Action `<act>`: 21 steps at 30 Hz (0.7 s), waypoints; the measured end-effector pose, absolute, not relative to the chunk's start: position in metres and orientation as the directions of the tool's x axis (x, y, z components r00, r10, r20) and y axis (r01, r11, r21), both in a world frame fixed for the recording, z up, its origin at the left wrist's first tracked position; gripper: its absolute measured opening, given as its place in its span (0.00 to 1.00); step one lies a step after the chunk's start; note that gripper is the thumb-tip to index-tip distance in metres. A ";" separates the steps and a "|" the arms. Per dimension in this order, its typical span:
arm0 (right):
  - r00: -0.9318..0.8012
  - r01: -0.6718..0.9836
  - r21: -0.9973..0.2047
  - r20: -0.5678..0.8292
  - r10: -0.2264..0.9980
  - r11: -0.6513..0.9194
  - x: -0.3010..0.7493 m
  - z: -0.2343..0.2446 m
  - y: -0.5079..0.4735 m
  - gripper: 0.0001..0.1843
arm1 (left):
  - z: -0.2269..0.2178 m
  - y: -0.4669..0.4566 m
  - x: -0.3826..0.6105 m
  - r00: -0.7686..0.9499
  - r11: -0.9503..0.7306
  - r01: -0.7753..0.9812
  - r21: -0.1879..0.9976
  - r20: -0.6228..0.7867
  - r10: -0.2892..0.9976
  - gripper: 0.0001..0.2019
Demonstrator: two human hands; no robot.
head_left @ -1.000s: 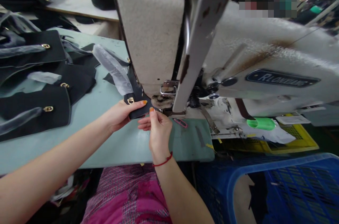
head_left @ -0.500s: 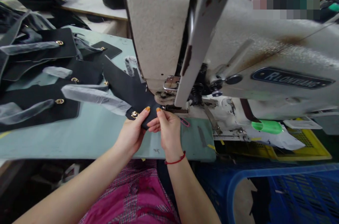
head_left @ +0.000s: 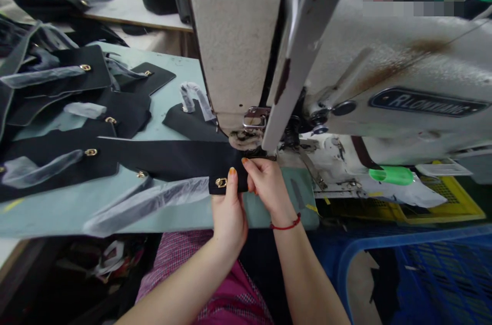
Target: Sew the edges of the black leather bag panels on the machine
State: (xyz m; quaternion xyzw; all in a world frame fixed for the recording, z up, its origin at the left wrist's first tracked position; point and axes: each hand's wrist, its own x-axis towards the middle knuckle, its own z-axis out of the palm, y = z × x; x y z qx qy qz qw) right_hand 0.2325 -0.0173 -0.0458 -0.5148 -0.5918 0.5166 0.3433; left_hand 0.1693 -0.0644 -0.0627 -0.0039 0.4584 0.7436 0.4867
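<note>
A long black flap piece (head_left: 180, 160) with a gold clasp (head_left: 221, 182) lies flat across the pale green table (head_left: 69, 207), its right end under the foot of the white sewing machine (head_left: 246, 48). My left hand (head_left: 229, 212) pinches the flap's near edge beside the clasp. My right hand (head_left: 268, 184), with a red string at the wrist, grips the flap's end right below the presser foot (head_left: 253, 121). A clear plastic sleeve (head_left: 146, 202) trails from the flap to the left.
Several more black flaps with gold clasps (head_left: 65, 109) are piled on the left of the table. A blue plastic crate (head_left: 415, 273) stands at the lower right, a yellow tray (head_left: 442, 202) and a green object (head_left: 390, 175) beside the machine.
The flap has swung from pointing up-left to lying level across the table. Both hands shifted right along with it, closer to the presser foot.
</note>
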 end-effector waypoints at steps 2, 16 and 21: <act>-0.231 0.270 -0.961 -0.117 0.966 -0.052 0.238 -0.045 -0.023 0.26 | -0.067 -0.069 0.167 -0.467 -0.049 -0.736 0.675 -0.454 0.759 0.14; -0.061 0.967 -0.227 0.248 0.967 0.119 0.280 -0.139 -0.036 0.14 | 0.016 -0.027 -0.043 0.079 -0.313 0.820 0.478 0.449 0.890 0.15; -0.085 0.949 -0.270 0.280 0.956 0.163 0.295 -0.143 -0.042 0.17 | -0.034 0.080 -0.040 0.733 -0.730 0.679 -0.081 0.135 0.667 0.22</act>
